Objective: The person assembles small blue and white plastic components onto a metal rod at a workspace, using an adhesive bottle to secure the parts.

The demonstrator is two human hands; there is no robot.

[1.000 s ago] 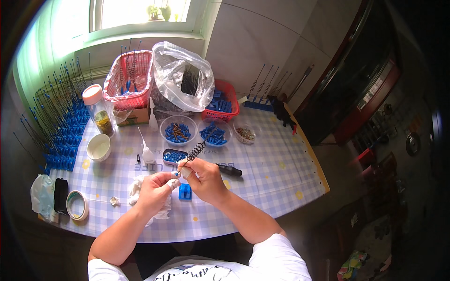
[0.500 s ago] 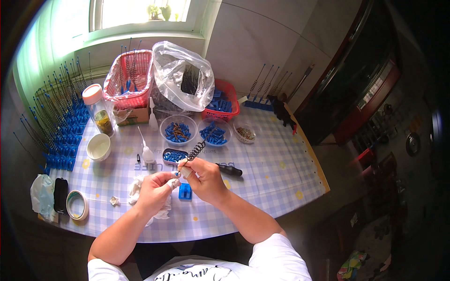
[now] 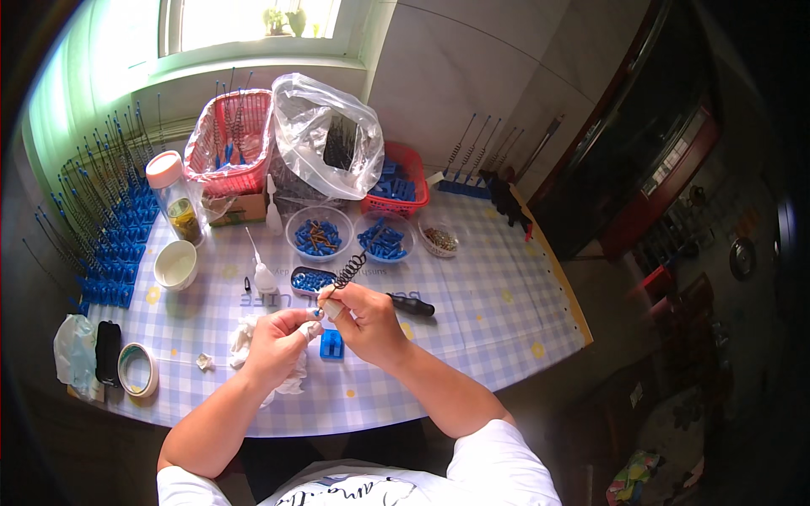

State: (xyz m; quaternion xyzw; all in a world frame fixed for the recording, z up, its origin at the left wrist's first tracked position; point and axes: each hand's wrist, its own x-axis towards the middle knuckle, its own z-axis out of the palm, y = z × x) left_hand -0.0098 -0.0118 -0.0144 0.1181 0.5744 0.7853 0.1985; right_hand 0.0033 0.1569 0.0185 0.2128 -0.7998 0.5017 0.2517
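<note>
Above the near middle of the table, my two hands meet at the fingertips. My right hand (image 3: 368, 327) is closed on the lower end of a black coil spring (image 3: 351, 268), which slants up and away. Between the thumb and finger of my left hand (image 3: 280, 346) is a small blue tip (image 3: 316, 313), touching or close to the spring's lower end; my fingers hide the join. White wrapping covers some fingertips on both hands. Just below them a blue plastic block (image 3: 332, 344) lies on the cloth, and crumpled white tissue (image 3: 293, 379) is by my left wrist.
Beyond my hands stand tubs of blue parts (image 3: 319, 234), a small-parts tray (image 3: 313, 280) and a black-handled tool (image 3: 413, 305). Dropper bottle (image 3: 265, 277), cup (image 3: 175, 265) and tape roll (image 3: 138, 369) are leftward. Blue-based spring rods (image 3: 110, 253) crowd the left edge; red baskets (image 3: 393, 201) stand behind.
The whole picture has shifted slightly left. My hands keep almost the same pose and hold, with the spring still in the right one.
</note>
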